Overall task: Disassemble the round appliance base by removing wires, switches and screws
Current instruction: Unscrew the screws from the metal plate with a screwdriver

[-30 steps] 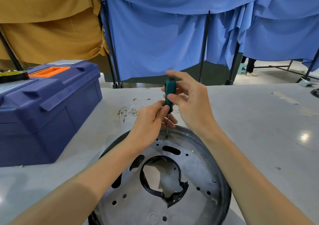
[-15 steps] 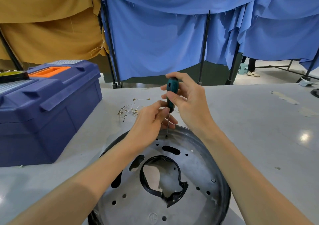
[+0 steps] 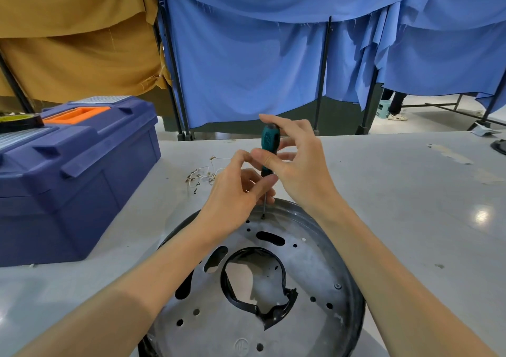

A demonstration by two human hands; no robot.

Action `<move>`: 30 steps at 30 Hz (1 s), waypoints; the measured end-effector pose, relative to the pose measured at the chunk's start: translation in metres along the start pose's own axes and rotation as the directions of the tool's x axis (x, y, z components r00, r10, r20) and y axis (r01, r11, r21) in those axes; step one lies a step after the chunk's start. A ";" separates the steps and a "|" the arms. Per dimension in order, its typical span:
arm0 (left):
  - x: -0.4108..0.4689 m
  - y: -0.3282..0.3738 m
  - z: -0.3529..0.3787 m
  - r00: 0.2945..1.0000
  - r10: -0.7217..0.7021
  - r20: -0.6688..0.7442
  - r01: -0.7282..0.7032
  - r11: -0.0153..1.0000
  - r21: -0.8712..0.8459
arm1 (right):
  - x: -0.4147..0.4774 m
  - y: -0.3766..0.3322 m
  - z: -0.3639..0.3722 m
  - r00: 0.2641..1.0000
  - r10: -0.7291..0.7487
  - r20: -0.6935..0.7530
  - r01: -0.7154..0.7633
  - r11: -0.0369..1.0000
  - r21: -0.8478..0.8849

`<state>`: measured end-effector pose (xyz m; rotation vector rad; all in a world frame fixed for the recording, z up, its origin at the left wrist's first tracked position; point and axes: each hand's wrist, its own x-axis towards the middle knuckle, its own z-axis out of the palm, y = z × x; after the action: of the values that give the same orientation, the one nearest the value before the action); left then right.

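- Base (image 3: 315,271) lies flat on the grey table (image 3: 410,197) at the near edge, bottom centre, between both forearms.
- Base look: round grey metal disc, dark raised rim, many small round holes, a few oblong slots, stamped mark near the closest edge.
- Black plastic ring (image 3: 227,288) lines the large centre opening; its near-right part is jagged and broken.
- Screw head (image 3: 338,286) sits in the disc on the right side.
- Screwdriver (image 3: 270,140), teal and black handle, thin metal shaft, stands about upright; tip is down on the far part of the disc, just inside the rim.
- Left hand (image 3: 232,195) has thumb and fingers pinched on the shaft, just under the handle.
- Right hand (image 3: 301,170) grips the handle: thumb on the front, index finger arched over the top, other fingers loosely spread.
- Loose wires (image 3: 204,176) with small metal terminals lie in a tangle on the table beyond the left hand.
- Blue toolbox (image 3: 82,170) with an orange handle sits at left, lid closed, well apart from the disc.
- Blue curtains (image 3: 246,69) and tan cloth (image 3: 76,41) hang on black frames behind the table.
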<state>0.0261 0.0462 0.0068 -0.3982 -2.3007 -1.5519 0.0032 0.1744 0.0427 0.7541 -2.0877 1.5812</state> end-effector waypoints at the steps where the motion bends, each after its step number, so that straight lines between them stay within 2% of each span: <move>1: 0.000 0.000 0.000 1.000 0.008 0.007 -0.008 1.000 0.000 | 0.001 0.001 0.000 1.000 -0.001 -0.016 0.001 1.000 -0.013; 4: 0.000 0.001 0.000 0.999 0.033 0.040 -0.034 0.999 0.011 | 0.001 0.000 -0.003 0.998 0.021 -0.059 -0.019 0.999 0.045; 7: 0.000 0.000 -0.001 1.000 0.006 0.027 -0.007 1.000 0.010 | 0.001 -0.001 -0.003 1.000 0.013 -0.028 -0.011 0.996 0.087; 13: 0.000 0.001 0.001 1.000 0.008 0.024 -0.010 0.998 0.060 | 0.000 0.000 0.000 0.999 -0.030 -0.020 0.029 0.999 -0.012; 16: 0.000 0.000 0.001 0.999 0.027 0.025 -0.028 0.999 0.032 | 0.001 -0.001 -0.002 0.999 -0.020 -0.039 0.020 1.000 0.004; 20: 0.000 -0.001 0.000 1.000 0.016 0.019 -0.016 0.999 0.036 | 0.000 -0.002 -0.001 1.000 -0.002 0.024 0.000 0.996 0.084; 25: 0.000 0.000 0.000 1.000 0.020 0.003 -0.020 0.999 0.043 | 0.000 -0.001 0.000 1.000 -0.025 -0.005 0.025 1.000 -0.004; 30: 0.000 -0.001 -0.001 0.999 0.027 0.020 -0.029 0.997 0.073 | 0.000 -0.001 -0.003 1.000 -0.005 -0.004 0.005 0.999 0.043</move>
<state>0.0257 0.0452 0.0064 -0.4262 -2.3484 -1.4519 0.0039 0.1765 0.0447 0.7694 -2.0534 1.6287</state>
